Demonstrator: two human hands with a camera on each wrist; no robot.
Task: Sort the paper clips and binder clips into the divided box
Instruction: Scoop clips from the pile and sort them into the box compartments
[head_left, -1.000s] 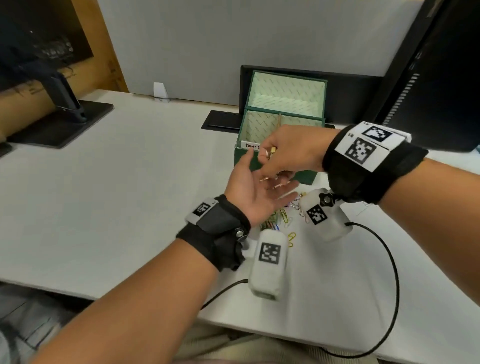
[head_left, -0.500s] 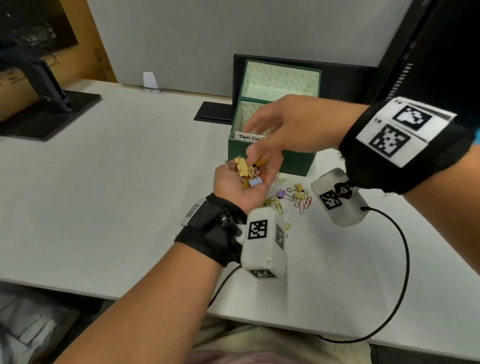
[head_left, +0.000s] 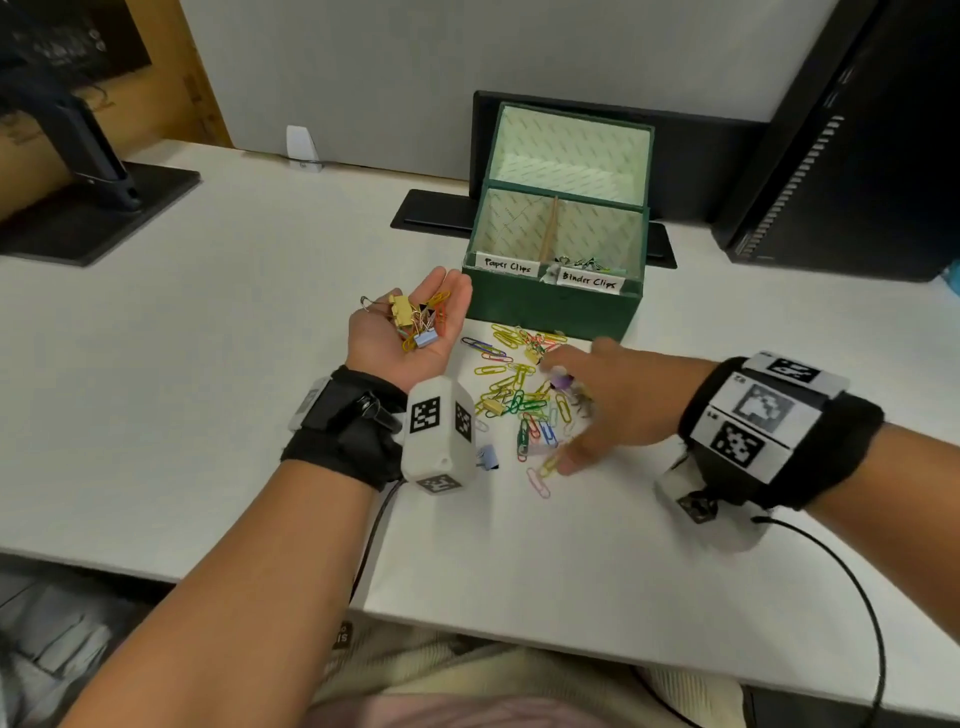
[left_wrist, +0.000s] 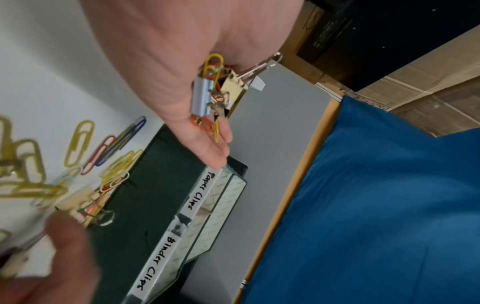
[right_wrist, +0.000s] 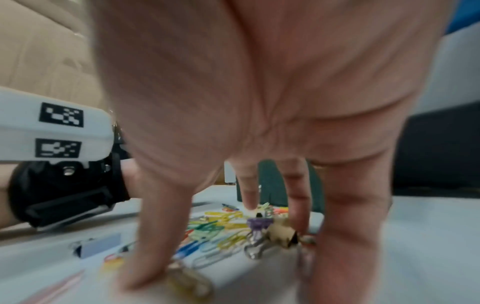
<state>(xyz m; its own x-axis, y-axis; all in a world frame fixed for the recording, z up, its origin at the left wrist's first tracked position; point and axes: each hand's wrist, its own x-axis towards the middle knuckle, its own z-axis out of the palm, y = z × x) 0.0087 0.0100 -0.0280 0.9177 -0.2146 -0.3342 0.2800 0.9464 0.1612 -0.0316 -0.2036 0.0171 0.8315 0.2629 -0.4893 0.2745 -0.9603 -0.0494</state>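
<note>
My left hand (head_left: 439, 345) lies palm up left of the green divided box (head_left: 550, 306), fingers relaxed, carrying a clump of binder clips and paper clips (head_left: 418, 322); the same clump (left_wrist: 213, 92) shows in the left wrist view. My right hand (head_left: 613, 405) is spread palm down over the loose pile of coloured paper clips (head_left: 514, 400) on the table, with its fingertips (right_wrist: 153, 263) on the clips. A purple binder clip (head_left: 561, 379) lies under that hand. The box's right compartment, labelled "Binder Clips", holds a few binder clips (head_left: 584, 262). What lies in the "Paper Clips" side is hidden by its front wall.
A blue binder clip (head_left: 485, 457) lies apart beside my left wrist camera. A black tray (head_left: 431, 215) sits behind the box, a monitor stand (head_left: 93, 208) at far left, a dark computer tower (head_left: 841, 156) at right. A black cable (head_left: 857, 597) loops near the table's front edge.
My right hand has left the clump in my left palm and come down, spread, onto the pile on the table. My left hand stays palm up with its clips.
</note>
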